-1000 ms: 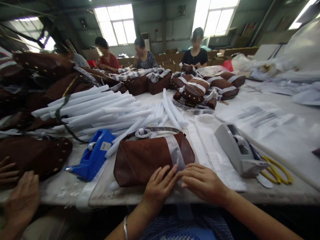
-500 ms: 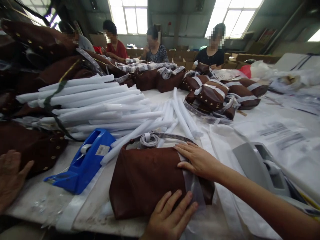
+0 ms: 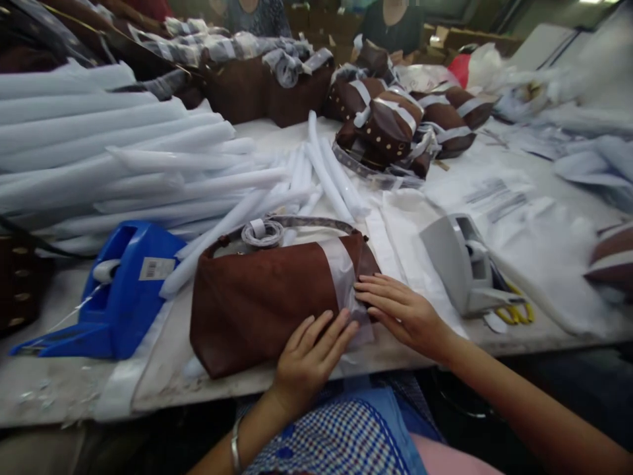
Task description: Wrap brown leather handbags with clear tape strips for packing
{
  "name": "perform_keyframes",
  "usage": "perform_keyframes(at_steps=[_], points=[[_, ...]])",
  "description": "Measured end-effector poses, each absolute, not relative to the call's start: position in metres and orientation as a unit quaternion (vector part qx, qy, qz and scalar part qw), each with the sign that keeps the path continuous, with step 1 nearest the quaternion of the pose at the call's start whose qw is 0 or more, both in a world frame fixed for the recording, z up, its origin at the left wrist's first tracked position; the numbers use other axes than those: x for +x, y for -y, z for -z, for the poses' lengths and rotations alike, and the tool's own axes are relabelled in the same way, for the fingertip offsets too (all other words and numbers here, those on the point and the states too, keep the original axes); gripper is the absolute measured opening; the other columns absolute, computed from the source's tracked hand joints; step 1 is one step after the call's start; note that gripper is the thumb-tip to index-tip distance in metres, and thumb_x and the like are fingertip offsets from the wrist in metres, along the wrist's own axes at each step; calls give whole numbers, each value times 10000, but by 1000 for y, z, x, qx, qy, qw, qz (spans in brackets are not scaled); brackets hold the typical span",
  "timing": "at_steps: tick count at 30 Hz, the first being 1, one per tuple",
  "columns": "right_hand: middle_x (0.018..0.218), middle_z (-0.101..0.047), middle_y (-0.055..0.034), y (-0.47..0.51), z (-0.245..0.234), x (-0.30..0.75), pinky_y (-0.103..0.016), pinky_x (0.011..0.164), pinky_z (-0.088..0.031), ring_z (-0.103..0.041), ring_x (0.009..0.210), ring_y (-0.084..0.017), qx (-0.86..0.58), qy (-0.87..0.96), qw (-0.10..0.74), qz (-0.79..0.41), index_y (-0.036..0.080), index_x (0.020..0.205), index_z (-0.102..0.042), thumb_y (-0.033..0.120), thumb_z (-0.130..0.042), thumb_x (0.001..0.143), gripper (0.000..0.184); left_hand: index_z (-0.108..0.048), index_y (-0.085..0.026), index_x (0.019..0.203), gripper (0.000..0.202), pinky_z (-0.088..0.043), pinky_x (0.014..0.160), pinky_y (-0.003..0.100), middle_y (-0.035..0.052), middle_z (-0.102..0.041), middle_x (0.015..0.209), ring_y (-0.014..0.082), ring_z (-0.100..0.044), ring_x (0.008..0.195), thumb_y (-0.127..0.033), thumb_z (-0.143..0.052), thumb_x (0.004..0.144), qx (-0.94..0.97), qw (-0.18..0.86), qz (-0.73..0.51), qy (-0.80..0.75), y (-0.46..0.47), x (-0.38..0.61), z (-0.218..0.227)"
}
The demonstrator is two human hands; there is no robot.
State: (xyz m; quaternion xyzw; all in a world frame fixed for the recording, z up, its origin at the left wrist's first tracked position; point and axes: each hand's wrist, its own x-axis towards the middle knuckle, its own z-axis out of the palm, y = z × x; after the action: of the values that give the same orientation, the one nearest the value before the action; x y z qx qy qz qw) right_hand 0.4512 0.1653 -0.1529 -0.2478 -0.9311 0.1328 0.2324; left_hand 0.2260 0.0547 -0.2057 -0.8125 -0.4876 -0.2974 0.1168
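Observation:
A dark brown handbag [image 3: 262, 290] lies in front of me on the worktable, with a strip of whitish translucent wrap [image 3: 339, 267] around its right part. My left hand [image 3: 311, 356] rests on the lower front of the bag, fingers stretched out at the edge of the strip. On the bag's right end my right hand [image 3: 405, 310] lies with fingers extended and close together, touching the loose wrap. Behind the bag's top edge are its strap and a coiled, plastic-wrapped strap [image 3: 262, 232]. Neither hand grips anything.
A blue tape dispenser [image 3: 119, 290] stands left of the bag, a grey one [image 3: 462, 264] to the right beside yellow-handled scissors [image 3: 517, 310]. White padded rolls [image 3: 148, 158] are piled at the back left. More brown bags [image 3: 390, 125] lie farther off, near co-workers.
The view has tilted down and come closer. My right hand has moved from the bag's top to its right end. Another person's hand at the left is out of view.

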Motion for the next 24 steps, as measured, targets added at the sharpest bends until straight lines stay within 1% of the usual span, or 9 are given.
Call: perform_keyframes(at_steps=[3,6,9,13,14,16,18,20,24], points=[[1344,-644,-91,-135,164,472,-451,1137,-456,-535,1331,-231,-256,924,261,-111,222,1358,-579,137,-614,943,424,-530,-261,1419,411,-424,1114,338,-50,-532,1471,173,-558,1284,-175,-426,1031,-816,115,282,491,-53,226,204],[1373,-626,-90,-109,180,488,-461,1150,-437,-487,1374,-240,-252,928,269,-52,222,1353,-585,122,-649,919,449,-516,-257,1431,417,-449,1081,354,-43,-529,1474,188,-565,1276,-181,-422,1032,-822,134,269,483,-52,226,204],[1404,-604,-77,-86,197,495,-470,1183,-390,-440,1409,-235,-212,949,234,-25,209,1369,-573,132,-642,929,452,-495,-262,1449,429,-461,1069,371,-35,-519,1484,200,-564,1277,-192,-426,1032,-831,154,243,476,-52,225,203],[1498,-506,-90,-68,214,493,-553,1192,-341,-402,1431,-272,-173,970,168,-35,204,1421,-522,282,-634,958,482,-479,-256,1463,450,-477,1055,386,-23,-500,1501,216,-560,1282,-175,-430,1023,-843,178,205,465,-52,225,200],[1526,-468,-93,-66,217,492,-570,1186,-340,-385,1441,-283,-175,971,157,-35,213,1441,-500,277,-625,961,500,-480,-253,1463,455,-481,1050,388,-19,-494,1506,221,-561,1280,-169,-434,1018,-844,184,197,464,-52,225,199],[1556,-423,-95,-65,222,489,-572,1177,-351,-355,1457,-286,-183,971,153,-29,228,1479,-451,203,-583,973,524,-484,-250,1461,466,-490,1044,389,-14,-479,1517,227,-563,1275,-163,-456,1005,-846,191,178,465,-51,227,197],[1530,-463,-93,-66,225,484,-543,1178,-363,-377,1447,-260,-185,966,181,-21,227,1485,-439,129,-517,986,514,-483,-253,1462,478,-494,1043,390,-10,-469,1525,229,-563,1275,-166,-487,992,-845,195,162,471,-50,228,196],[1449,-558,-91,-68,226,479,-506,1178,-378,-464,1390,-230,-179,957,225,-17,197,1449,-483,107,-471,1000,458,-476,-259,1467,492,-496,1046,394,-4,-466,1526,231,-562,1278,-177,-511,984,-844,197,154,474,-50,229,197],[1208,-724,-78,-70,225,467,-440,1131,-448,-634,1200,-190,-149,933,325,-39,150,1258,-627,93,-471,994,312,-478,-262,1466,501,-491,1057,400,7,-477,1518,232,-553,1293,-171,-524,976,-844,199,155,473,-49,228,201]])
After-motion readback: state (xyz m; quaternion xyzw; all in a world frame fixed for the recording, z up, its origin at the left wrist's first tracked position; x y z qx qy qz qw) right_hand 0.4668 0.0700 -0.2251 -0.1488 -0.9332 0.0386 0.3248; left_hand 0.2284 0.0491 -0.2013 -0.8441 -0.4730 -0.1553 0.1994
